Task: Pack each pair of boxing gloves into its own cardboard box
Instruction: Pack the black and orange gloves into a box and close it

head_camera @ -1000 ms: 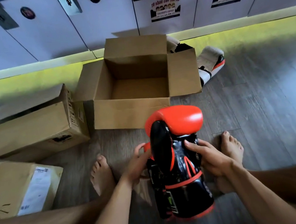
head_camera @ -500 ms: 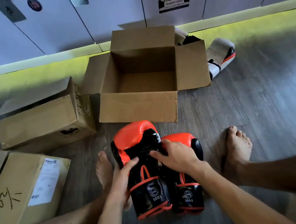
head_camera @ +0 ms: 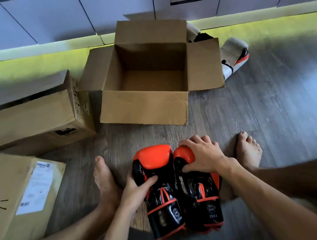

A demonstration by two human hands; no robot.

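Note:
Two orange-and-black boxing gloves lie side by side on the wooden floor between my bare feet, cuffs toward me. My left hand (head_camera: 137,190) grips the left glove (head_camera: 159,192) at its thumb side. My right hand (head_camera: 204,157) is clamped over the padded top of the right glove (head_camera: 200,194). Just beyond them stands an open cardboard box (head_camera: 144,109) with its flaps spread and nothing inside. A white glove with orange trim (head_camera: 233,56) lies behind the box's right flap, with a second one partly hidden behind the box.
A cardboard box (head_camera: 30,118) with loosely lowered flaps sits left of the open one. Another box with a shipping label (head_camera: 20,196) stands at the near left. My feet (head_camera: 106,179) flank the gloves. White lockers (head_camera: 59,14) line the far wall.
The gloves went from stacked and raised to lying flat side by side on the floor. My right hand slid up onto the right glove's padded top. The view tilted down.

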